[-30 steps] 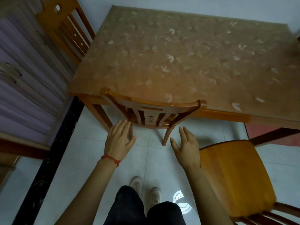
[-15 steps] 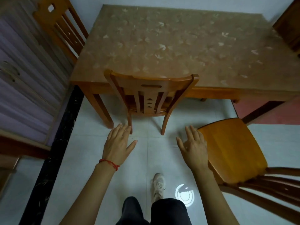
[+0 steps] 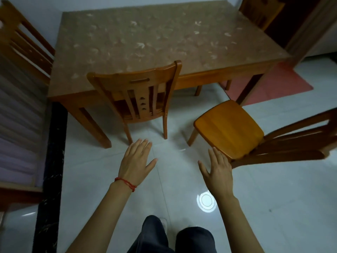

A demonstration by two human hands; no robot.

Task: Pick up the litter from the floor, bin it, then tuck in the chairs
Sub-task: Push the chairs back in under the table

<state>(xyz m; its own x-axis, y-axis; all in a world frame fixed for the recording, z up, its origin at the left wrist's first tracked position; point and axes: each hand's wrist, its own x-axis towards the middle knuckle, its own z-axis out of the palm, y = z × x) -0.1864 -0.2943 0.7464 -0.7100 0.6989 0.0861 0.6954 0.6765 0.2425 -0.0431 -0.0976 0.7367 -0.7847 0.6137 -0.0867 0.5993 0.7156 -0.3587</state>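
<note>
A wooden chair (image 3: 138,92) stands pushed in at the near edge of the wooden table (image 3: 164,39), its seat under the top. A second wooden chair (image 3: 229,128) stands out on the tiles to the right, turned at an angle, seat bare. My left hand (image 3: 136,159), with a red string at the wrist, hovers open over the floor just in front of the pushed-in chair, touching nothing. Also open with fingers spread, my right hand (image 3: 218,170) sits by the near corner of the second chair's seat. No litter shows on the floor.
A third chair (image 3: 23,42) stands at the table's left end and a fourth chair (image 3: 260,11) at the far right corner. A bench (image 3: 18,136) with purple cushioning runs along the left. A red mat (image 3: 273,84) lies beyond the table. White tiles (image 3: 273,198) stretch to the right.
I have stepped back from the table; the pushed-in chair now looks farther away. Both hands stay open and have drawn away from its backrest, the right one ending near the second chair's seat.
</note>
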